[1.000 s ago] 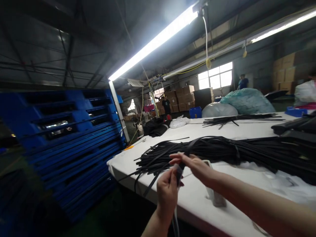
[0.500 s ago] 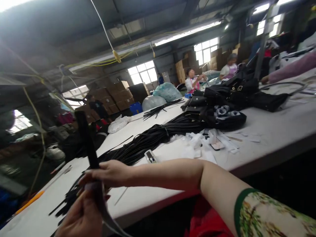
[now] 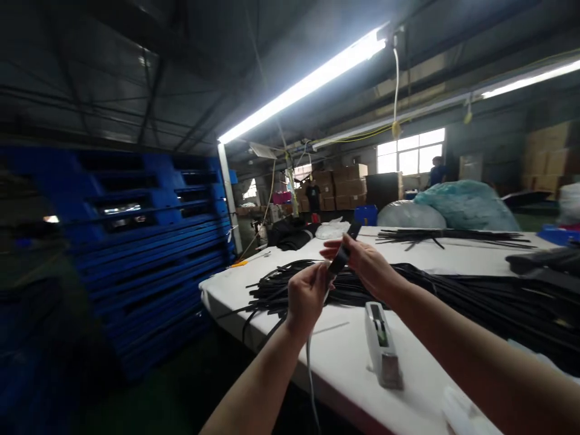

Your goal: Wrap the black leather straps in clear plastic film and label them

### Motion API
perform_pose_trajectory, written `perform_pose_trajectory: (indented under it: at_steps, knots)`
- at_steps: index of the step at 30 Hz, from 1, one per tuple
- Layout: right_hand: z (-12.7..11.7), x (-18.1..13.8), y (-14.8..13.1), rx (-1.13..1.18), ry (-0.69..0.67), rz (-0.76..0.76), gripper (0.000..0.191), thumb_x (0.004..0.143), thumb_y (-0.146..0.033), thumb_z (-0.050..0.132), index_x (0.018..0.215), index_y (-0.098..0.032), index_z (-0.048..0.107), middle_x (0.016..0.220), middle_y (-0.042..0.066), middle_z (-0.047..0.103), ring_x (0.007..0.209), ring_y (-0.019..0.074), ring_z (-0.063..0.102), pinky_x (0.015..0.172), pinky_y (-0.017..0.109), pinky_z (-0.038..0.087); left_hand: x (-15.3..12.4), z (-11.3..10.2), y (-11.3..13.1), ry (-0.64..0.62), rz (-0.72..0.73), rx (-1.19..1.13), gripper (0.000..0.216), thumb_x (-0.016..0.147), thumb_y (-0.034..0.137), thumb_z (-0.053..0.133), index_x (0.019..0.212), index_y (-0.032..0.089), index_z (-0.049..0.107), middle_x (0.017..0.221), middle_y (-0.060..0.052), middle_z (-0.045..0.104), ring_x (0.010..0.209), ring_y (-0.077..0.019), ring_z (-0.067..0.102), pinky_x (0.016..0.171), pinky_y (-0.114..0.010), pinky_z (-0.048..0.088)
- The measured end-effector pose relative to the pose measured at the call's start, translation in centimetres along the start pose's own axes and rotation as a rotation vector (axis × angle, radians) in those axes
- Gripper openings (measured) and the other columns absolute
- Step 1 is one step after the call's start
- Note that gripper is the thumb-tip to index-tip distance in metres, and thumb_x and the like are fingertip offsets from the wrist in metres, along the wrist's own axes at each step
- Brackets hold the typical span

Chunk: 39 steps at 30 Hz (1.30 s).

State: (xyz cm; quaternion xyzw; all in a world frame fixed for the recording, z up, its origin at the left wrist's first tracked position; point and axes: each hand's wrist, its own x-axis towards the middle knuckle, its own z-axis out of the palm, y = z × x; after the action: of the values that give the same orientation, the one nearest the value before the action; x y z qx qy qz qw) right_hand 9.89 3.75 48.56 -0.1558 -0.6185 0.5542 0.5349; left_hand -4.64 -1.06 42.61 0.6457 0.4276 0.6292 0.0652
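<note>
A flat black strap [image 3: 341,258] slants up between my two hands, above the table. My left hand [image 3: 307,297] is closed round its lower end. Higher up, my right hand [image 3: 369,266] pinches the strap between thumb and fingers, with some fingers stretched to the left. A thin pale strip [image 3: 310,374] hangs below my left hand over the table's edge; its upper end is hidden. Behind and below the hands lies a long bundle of black straps [image 3: 276,289]. A white, boxy device with a dark slot [image 3: 380,344] stands under my right forearm; I cannot tell its kind.
The white table [image 3: 335,362] has its left corner near my left side. Farther back lie more black straps [image 3: 435,235] and a clear plastic bag [image 3: 333,229]. Blue stacked pallets [image 3: 154,260] stand to the left. Large filled bags [image 3: 466,202] sit beyond the table.
My view has turned left, bringing the blue pallets into sight. The strap, upright before, now tilts to the right and shows less length above my right hand. Both hands still hold it.
</note>
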Motion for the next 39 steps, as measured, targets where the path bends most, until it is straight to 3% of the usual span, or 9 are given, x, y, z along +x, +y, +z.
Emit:
perform_pose_trajectory:
  at_steps: [4, 9, 14, 17, 21, 26, 31, 35, 39]
  knots:
    - [-0.4, 1.3, -2.8, -0.129, 0.139, -0.208, 0.054, 0.070, -0.067, 0.073, 0.091, -0.017, 0.074, 0.083, 0.008, 0.077, 0.088, 0.0248, 0.071, 0.092, 0.041, 0.048, 1.2, -0.6, 1.6, 0.013, 0.085, 0.085, 0.039, 0.096, 0.043, 0.049, 0.080, 0.016, 0.073, 0.062, -0.001, 0.065, 0.059, -0.0133, 0.057, 0.058, -0.022, 0.041]
    - [1.6, 2.6, -4.8, -0.307, -0.124, -0.149, 0.058, 0.071, -0.069, 0.070, 0.097, -0.018, 0.076, 0.097, 0.009, 0.077, 0.100, 0.0273, 0.067, 0.096, 0.041, 0.045, 4.5, -0.9, 4.2, 0.042, 0.146, 0.041, 0.044, 0.096, 0.046, 0.047, 0.076, 0.014, 0.070, 0.058, 0.001, 0.058, 0.053, -0.0105, 0.045, 0.052, -0.022, 0.033]
    - [2.5, 2.8, -5.7, -0.225, -0.093, -0.139, 0.056, 0.073, -0.067, 0.069, 0.099, -0.017, 0.075, 0.095, 0.010, 0.077, 0.097, 0.0267, 0.069, 0.093, 0.040, 0.047, 5.9, -0.9, 5.5, 0.040, 0.169, 0.002, 0.043, 0.095, 0.047, 0.048, 0.079, 0.014, 0.070, 0.060, 0.000, 0.056, 0.053, -0.0101, 0.042, 0.051, -0.022, 0.032]
    - [2.1, 3.0, -5.6, -0.216, -0.070, -0.142, 0.055, 0.072, -0.066, 0.071, 0.095, -0.016, 0.075, 0.092, 0.011, 0.078, 0.094, 0.0271, 0.070, 0.092, 0.040, 0.047, 5.6, -0.7, 4.9, 0.026, 0.145, 0.004, 0.046, 0.095, 0.050, 0.047, 0.076, 0.014, 0.069, 0.057, 0.001, 0.054, 0.052, -0.0100, 0.041, 0.049, -0.022, 0.031]
    - [1.8, 2.6, -4.5, -0.206, -0.096, -0.097, 0.059, 0.075, -0.065, 0.068, 0.108, -0.016, 0.073, 0.097, 0.013, 0.077, 0.096, 0.0285, 0.070, 0.090, 0.042, 0.049, 5.1, -0.4, 3.9, 0.028, 0.119, -0.024, 0.047, 0.095, 0.051, 0.046, 0.086, 0.014, 0.072, 0.062, -0.002, 0.062, 0.054, -0.0111, 0.049, 0.051, -0.021, 0.036]
    - [2.3, 2.4, -3.2, -0.192, -0.126, -0.084, 0.055, 0.077, -0.063, 0.068, 0.107, -0.017, 0.075, 0.101, 0.012, 0.077, 0.102, 0.0293, 0.068, 0.090, 0.040, 0.049, 5.0, -0.9, 4.0, 0.047, 0.096, -0.034, 0.045, 0.094, 0.050, 0.048, 0.086, 0.014, 0.073, 0.065, -0.004, 0.068, 0.058, -0.0136, 0.059, 0.053, -0.022, 0.041]
    - [3.9, 4.1, -4.3, -0.235, -0.130, -0.143, 0.053, 0.073, -0.062, 0.070, 0.103, -0.019, 0.076, 0.084, 0.005, 0.074, 0.086, 0.0233, 0.066, 0.079, 0.035, 0.049, 7.1, -2.2, 5.6, 0.121, 0.143, -0.048, 0.044, 0.093, 0.051, 0.051, 0.083, 0.015, 0.074, 0.065, -0.005, 0.069, 0.058, -0.0142, 0.061, 0.052, -0.022, 0.043]
    - [5.3, 4.9, -5.9, -0.218, -0.148, -0.197, 0.047, 0.077, -0.057, 0.068, 0.106, -0.021, 0.074, 0.081, 0.002, 0.070, 0.085, 0.0209, 0.064, 0.078, 0.033, 0.048, 9.2, -3.3, 6.6, 0.142, 0.172, -0.093, 0.041, 0.091, 0.050, 0.054, 0.083, 0.015, 0.074, 0.067, -0.004, 0.071, 0.058, -0.0142, 0.062, 0.052, -0.023, 0.044]
    - [6.2, 3.1, -4.7, -0.068, -0.348, -0.101, 0.043, 0.077, -0.051, 0.070, 0.110, -0.022, 0.068, 0.092, 0.003, 0.071, 0.091, 0.0217, 0.064, 0.082, 0.034, 0.049, 10.0, -3.8, 6.2, 0.254, 0.208, -0.014, 0.032, 0.089, 0.044, 0.059, 0.083, 0.016, 0.074, 0.070, -0.004, 0.072, 0.064, -0.0142, 0.064, 0.057, -0.023, 0.047]
